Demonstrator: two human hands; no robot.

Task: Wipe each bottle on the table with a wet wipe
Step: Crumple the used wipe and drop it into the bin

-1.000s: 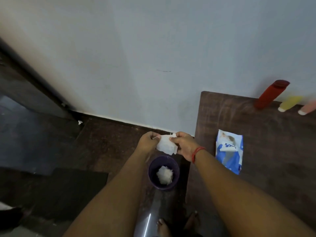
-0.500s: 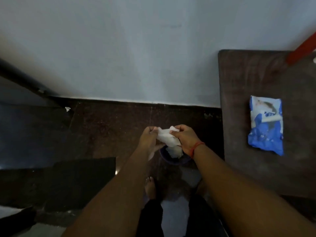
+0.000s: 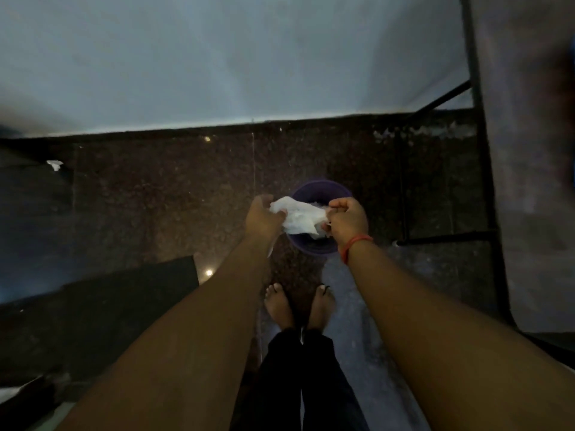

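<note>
Both hands are holding a crumpled white wet wipe (image 3: 300, 217) stretched between them, directly above a small round purple bin (image 3: 312, 245) standing on the dark speckled stone floor (image 3: 155, 197). The left hand (image 3: 263, 217) is gripping its left end with curled fingers; the right hand (image 3: 347, 219) is pinching the right end. The desk (image 3: 529, 181) edge is showing at far right.
</note>
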